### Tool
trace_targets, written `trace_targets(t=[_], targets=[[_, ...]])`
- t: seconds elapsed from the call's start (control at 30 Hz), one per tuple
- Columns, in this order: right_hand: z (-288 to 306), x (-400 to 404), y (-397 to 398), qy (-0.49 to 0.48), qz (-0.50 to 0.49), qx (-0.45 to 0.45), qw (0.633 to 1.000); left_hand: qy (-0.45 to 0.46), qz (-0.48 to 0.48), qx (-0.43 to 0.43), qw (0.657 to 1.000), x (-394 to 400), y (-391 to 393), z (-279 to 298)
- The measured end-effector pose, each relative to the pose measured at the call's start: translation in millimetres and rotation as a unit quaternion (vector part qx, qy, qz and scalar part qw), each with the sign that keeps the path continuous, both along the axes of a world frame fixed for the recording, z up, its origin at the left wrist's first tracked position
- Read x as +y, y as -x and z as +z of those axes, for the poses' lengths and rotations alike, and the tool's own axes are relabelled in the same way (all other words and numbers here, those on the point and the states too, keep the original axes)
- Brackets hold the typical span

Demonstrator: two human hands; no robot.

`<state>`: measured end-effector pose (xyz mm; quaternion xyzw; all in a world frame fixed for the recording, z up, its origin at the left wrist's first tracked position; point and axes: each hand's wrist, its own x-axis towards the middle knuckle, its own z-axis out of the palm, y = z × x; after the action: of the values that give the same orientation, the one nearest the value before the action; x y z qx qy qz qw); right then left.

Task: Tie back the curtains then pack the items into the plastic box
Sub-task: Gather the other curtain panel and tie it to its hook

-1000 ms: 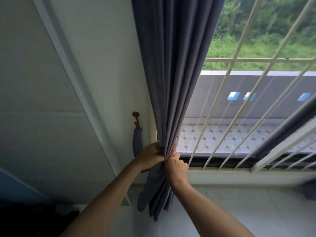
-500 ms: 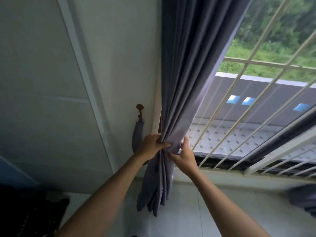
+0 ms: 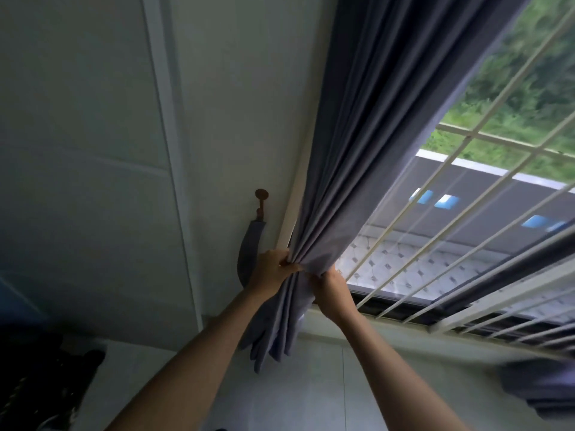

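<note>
Both hands clutch the gathered curtain [image 3: 342, 188] at the same height, just beside the window's left edge. The left hand [image 3: 270, 272] has its fingers curled round the folds from the wall side, thumb pressed on the cloth. The right hand [image 3: 331, 289] grips the bundle from the window side, fingers wrapped into the fabric; its fingertips are hidden in the folds. The two hands nearly touch, with the bunched cloth between them. Above the grip the curtain fans upward and to the right; below it the loose end hangs down past the sill.

Just left of the left hand, a tieback [image 3: 249, 253] of the same grey cloth hangs from a brown hook [image 3: 261, 202] on the wall [image 3: 236, 104], partly hidden behind the left wrist. To the right, white bars [image 3: 441, 213] cross the window. A second curtain [image 3: 541, 390] shows at the lower right edge, well apart. No writing can be read.
</note>
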<state>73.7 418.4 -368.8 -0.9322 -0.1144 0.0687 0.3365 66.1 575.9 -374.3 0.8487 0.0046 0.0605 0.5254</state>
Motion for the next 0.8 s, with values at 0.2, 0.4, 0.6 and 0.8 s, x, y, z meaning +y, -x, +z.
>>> trace_targets(t=[0.2, 0.4, 0.6, 0.8], targets=[[0.9, 0.1, 1.1, 0.019, -0.032, 0.038, 0.999, 0.023, 0.028, 0.002, 0.999, -11.2, 9.7, -11.9], [-11.5, 0.2, 8.2, 0.030, -0.048, 0.047, 0.997, 0.033, 0.026, 0.009, 0.999, -9.7, 10.6, -23.0], [-32.1, 4.4, -0.8, 0.049, -0.065, 0.065, 0.995, 0.064, 0.026, 0.010, 0.998, 2.4, 5.4, -53.8], [-53.7, 9.8, -13.3, 0.007, -0.099, -0.007, 0.995, 0.023, 0.025, -0.018, 0.999, 10.9, -24.9, -60.8]])
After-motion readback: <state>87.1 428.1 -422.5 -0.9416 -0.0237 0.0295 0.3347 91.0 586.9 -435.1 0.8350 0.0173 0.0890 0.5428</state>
